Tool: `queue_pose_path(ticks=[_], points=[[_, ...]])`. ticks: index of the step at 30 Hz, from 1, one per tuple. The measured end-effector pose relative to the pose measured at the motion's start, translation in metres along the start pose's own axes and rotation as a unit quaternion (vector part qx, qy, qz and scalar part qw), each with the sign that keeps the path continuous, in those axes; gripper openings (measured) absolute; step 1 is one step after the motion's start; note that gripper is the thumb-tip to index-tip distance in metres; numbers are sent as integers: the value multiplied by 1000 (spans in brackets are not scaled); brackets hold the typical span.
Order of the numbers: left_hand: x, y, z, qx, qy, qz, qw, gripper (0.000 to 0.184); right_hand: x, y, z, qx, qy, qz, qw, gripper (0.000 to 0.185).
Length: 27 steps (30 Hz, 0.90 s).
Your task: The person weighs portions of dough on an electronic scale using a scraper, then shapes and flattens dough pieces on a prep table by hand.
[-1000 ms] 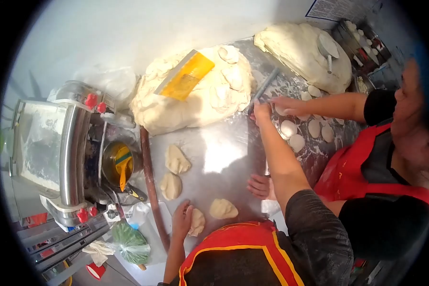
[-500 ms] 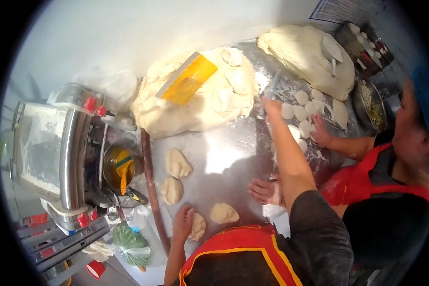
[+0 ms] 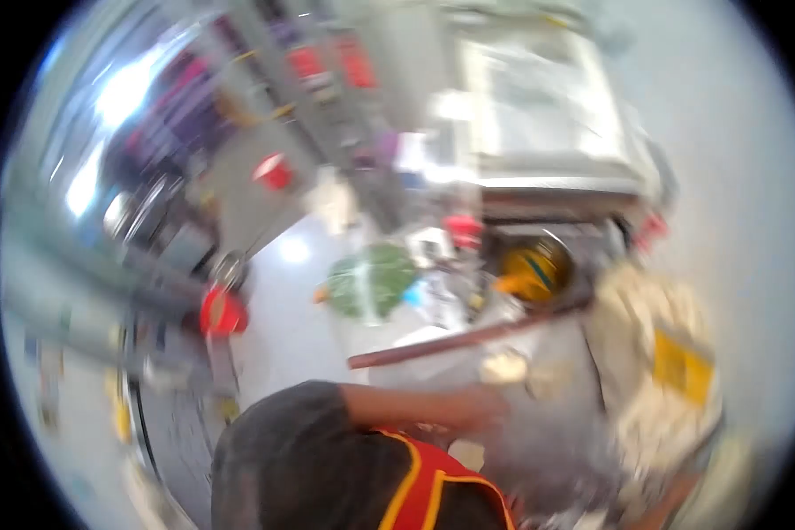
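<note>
Motion blur smears the whole head view. My left hand reaches over the metal table beside pale dough pieces; its fingers are too smeared to read. Another dough piece lies by my red apron. A large dough mass at the right carries a yellow scraper. At the bottom right a blurred stretch of skin shows beside the dough, possibly my right hand; its fingers and any hold are unclear.
A brown wooden bar edges the table. Beyond it are a pot with a yellow brush, a bagged green bundle and a floury machine. Red containers stand at the left.
The view has swung round to the left, bringing the room beyond the bar into sight. The co-worker and the flat dough rounds are no longer clearly visible.
</note>
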State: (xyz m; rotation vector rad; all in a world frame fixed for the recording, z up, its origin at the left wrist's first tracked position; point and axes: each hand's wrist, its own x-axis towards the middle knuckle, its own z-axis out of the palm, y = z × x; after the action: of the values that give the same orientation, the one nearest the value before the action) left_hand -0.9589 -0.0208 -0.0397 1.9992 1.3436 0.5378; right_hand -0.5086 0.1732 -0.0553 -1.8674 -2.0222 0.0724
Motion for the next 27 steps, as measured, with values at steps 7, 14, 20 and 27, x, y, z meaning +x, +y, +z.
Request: queue_pose_path(ticks=[7,14,20,27], points=[[-17,14,-1,-23,37,-116,992,32,55,-62,-5,-43,-72,-99,992,61],[-41,28,-9,-32,69,-70,995,36,79,-118,-59,-76,-85,-129,985,63],[-73,41,-16,-4,63,-43,997,35,71,-160,-123,-74,-83,-141,984,65],[-116,39,-25,-15,130,-42,990,35,110,-89,-14,-140,38,-168,975,31]])
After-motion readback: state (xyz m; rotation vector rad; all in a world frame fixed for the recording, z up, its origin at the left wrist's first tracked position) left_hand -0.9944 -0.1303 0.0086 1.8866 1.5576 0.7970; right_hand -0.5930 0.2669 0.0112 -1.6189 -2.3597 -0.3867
